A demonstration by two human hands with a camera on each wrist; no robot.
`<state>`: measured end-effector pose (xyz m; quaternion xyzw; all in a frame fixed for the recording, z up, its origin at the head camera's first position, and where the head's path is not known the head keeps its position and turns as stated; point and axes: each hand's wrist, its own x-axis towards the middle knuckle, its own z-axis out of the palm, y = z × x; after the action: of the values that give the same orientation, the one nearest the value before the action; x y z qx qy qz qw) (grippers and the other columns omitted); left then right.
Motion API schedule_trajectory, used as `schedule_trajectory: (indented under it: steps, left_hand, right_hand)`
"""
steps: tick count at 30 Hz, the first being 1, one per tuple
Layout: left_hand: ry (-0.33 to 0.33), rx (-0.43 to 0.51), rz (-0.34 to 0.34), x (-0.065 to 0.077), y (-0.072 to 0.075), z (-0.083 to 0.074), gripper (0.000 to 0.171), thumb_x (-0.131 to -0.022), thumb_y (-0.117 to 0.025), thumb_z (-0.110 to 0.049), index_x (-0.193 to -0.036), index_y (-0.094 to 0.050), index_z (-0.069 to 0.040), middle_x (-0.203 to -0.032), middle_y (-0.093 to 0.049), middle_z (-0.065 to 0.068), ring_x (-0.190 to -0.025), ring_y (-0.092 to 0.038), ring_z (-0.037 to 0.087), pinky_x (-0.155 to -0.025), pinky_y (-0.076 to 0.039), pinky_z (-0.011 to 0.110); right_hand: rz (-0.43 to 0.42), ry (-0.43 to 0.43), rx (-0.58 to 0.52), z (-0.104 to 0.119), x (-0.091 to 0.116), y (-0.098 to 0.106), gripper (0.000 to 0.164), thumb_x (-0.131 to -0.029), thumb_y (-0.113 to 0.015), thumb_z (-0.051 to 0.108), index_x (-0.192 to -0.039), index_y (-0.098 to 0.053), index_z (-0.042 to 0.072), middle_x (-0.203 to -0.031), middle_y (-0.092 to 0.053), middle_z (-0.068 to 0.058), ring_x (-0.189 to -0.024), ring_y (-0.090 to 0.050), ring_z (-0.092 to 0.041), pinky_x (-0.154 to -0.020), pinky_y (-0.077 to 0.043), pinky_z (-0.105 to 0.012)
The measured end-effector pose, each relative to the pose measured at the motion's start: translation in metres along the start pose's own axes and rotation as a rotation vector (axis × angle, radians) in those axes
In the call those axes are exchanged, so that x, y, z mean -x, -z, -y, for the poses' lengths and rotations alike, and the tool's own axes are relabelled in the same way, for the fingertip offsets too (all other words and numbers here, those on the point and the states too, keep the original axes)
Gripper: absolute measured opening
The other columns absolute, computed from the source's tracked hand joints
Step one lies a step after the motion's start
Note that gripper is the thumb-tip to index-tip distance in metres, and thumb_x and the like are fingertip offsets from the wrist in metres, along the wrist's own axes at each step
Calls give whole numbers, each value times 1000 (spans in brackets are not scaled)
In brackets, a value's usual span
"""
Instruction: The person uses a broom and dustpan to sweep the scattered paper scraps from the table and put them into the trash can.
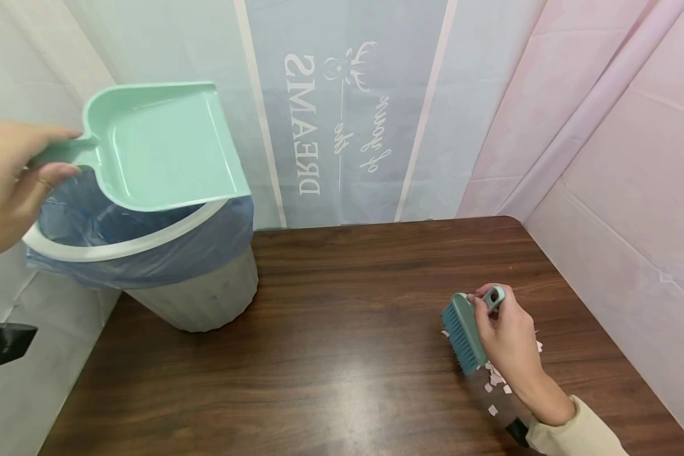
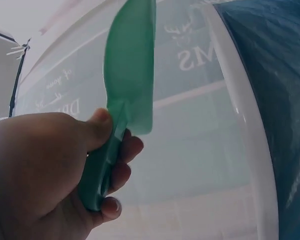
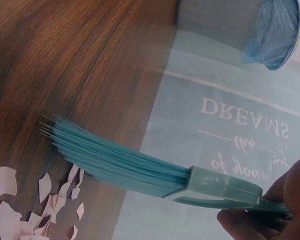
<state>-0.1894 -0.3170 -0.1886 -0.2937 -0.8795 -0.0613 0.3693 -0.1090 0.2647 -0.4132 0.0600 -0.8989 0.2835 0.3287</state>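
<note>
My left hand (image 1: 11, 183) grips the handle of a mint green dustpan (image 1: 165, 149), held over the lined trash bin (image 1: 199, 304). No scraps show on the pan's surface in the head view. In the left wrist view, thumb and fingers wrap the dustpan's handle (image 2: 97, 175). At the right of the table, my right hand (image 1: 510, 332) holds a small green hand brush (image 1: 464, 329) by its handle, blue-green bristles (image 3: 110, 160) angled down toward the wood. Torn pale pink paper scraps (image 1: 494, 379) lie beside and partly beneath this hand.
The bin's white rim (image 1: 108, 251) holds a blue plastic bag (image 1: 205, 247). It stands at the back left of the dark wooden table (image 1: 319, 354). Behind the table hangs a printed curtain (image 1: 342, 126), and a pale pink sheet (image 1: 633, 209) borders the right side.
</note>
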Motion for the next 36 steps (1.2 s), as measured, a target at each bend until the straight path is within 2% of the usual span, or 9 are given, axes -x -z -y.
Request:
schedule_trajectory:
  steps: [2,3,4,6,11,15,21,31,36]
  left_hand:
    - [-35,12,38,-2,1,-4,41,-108,-53,-20,-124,-60,17,-94,-64,33,-73,-56,32,-72,-35,14]
    - [-48,11,56,-3,1,-5,38,-107,-54,-18,-123,-60,17,-91,-65,31,-71,-54,23,-66,-32,15]
    - [-56,21,74,-4,1,-7,35,-106,-56,-15,-123,-61,16,-90,-65,30,-72,-50,16,-63,-32,18]
    - [-53,47,100,-4,0,-13,32,-104,-59,-10,-126,-60,15,-92,-65,28,-75,-46,12,-63,-32,18]
    - [-72,118,110,-4,-6,-33,33,-103,-60,-8,-131,-59,11,-94,-65,23,-81,-46,24,-72,-32,29]
    - [-104,193,141,-5,-12,-52,32,-102,-63,-9,-130,-61,5,-96,-66,12,-85,-45,18,-76,-33,27]
    - [-168,263,172,-6,-18,-79,36,-104,-60,-20,-133,-60,1,-102,-69,9,-89,-54,20,-79,-37,29]
    - [-131,391,232,13,-34,-108,38,-97,-69,-9,-134,-61,-4,-113,-67,2,-98,-56,14,-82,-41,23]
    - [-71,394,287,27,-50,-123,36,-95,-71,-9,-129,-64,-4,-109,-67,-1,-97,-59,14,-82,-47,30]
  right_hand:
    - [0,-1,3,0,0,0,20,-90,-66,-10,-108,-57,-5,-92,-72,-16,-77,-66,-14,-63,-42,-1]
    - [1,0,7,0,0,0,20,-90,-66,-10,-108,-57,-5,-92,-73,-16,-77,-67,-15,-63,-42,-1]
    - [1,1,11,-1,0,1,20,-90,-66,-10,-107,-57,-5,-92,-73,-15,-77,-67,-15,-63,-42,-1]
    - [1,3,14,-1,0,1,20,-90,-66,-10,-107,-57,-5,-92,-73,-16,-77,-67,-16,-64,-42,-1]
    - [4,5,15,-2,0,2,20,-90,-66,-10,-107,-57,-5,-92,-72,-16,-78,-68,-19,-66,-41,1]
    - [4,9,16,-4,-1,2,20,-90,-66,-11,-107,-57,-5,-92,-72,-15,-79,-68,-18,-67,-41,1]
    - [6,13,13,-4,-2,1,21,-90,-67,-11,-107,-57,-5,-92,-71,-15,-80,-68,-16,-67,-41,1]
    - [16,-3,-1,-2,-1,-1,20,-91,-66,-11,-107,-56,-5,-93,-72,-16,-80,-70,-27,-68,-40,3]
    - [15,0,-6,-2,-2,0,20,-91,-66,-10,-107,-56,-5,-94,-72,-16,-81,-70,-25,-69,-41,3]
